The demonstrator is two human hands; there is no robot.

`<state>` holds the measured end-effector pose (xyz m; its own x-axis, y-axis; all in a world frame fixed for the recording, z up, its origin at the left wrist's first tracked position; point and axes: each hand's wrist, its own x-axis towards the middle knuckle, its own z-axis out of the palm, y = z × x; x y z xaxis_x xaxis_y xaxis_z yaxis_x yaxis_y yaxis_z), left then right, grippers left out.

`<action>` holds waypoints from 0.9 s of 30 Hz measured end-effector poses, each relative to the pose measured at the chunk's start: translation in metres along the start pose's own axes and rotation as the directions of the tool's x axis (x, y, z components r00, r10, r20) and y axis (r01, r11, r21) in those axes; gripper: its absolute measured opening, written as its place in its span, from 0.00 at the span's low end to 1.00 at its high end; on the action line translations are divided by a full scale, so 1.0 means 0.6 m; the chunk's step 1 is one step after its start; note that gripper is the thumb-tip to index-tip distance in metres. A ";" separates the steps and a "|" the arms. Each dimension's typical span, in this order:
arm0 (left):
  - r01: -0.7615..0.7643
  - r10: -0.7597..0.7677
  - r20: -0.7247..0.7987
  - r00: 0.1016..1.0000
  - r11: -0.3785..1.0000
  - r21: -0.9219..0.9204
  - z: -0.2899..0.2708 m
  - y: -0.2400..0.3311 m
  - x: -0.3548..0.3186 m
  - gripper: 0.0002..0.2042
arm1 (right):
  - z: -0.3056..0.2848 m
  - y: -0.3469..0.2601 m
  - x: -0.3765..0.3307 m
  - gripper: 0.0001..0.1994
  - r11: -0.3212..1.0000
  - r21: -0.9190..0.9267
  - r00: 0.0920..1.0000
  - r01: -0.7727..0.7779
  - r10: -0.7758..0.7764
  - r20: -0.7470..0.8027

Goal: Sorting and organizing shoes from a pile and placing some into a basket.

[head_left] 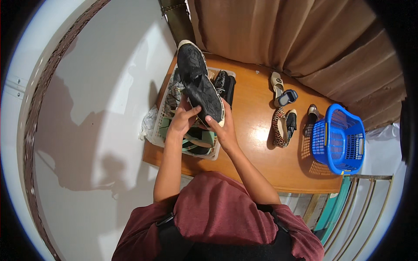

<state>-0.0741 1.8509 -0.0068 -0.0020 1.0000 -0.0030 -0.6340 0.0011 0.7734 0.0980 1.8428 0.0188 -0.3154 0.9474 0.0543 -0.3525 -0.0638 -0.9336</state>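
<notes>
A black slip-on shoe (202, 93) with a pale, stitched-looking sole edge is raised over a white plastic basket (156, 140). My left hand (183, 118) grips its near left side, thumb on the black upper. On the opposite side, my right hand (224, 129) holds the near end with its thumb on top. The shoe slants, far end to the left. Below it, the basket contains several shoes, among them dark ones (224, 85) at the back right and a green-strapped one (204, 138) at the front. My hands and the shoe hide part of the basket's contents.
On the wooden table (248, 169), to the right, stand a beige sandal (277, 85), a dark blue-grey shoe (286, 98), a patterned flat (279, 128), a black shoe (291, 124) and another dark shoe (311, 119). A blue basket (320, 139) sits near the right edge. Brown curtain (278, 35) hangs behind.
</notes>
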 end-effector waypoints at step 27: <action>0.055 -0.087 -0.376 0.923 0.994 -0.094 0.156 -0.146 -0.127 0.34 | -0.262 -0.096 -0.261 0.33 0.986 -0.147 0.984 -0.075 0.049 -0.169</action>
<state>0.0538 1.7750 -0.0149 -0.2377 0.9212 -0.3081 -0.7030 0.0557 0.7090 0.3061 1.7473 0.0085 -0.1793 0.9824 -0.0524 -0.1946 -0.0876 -0.9770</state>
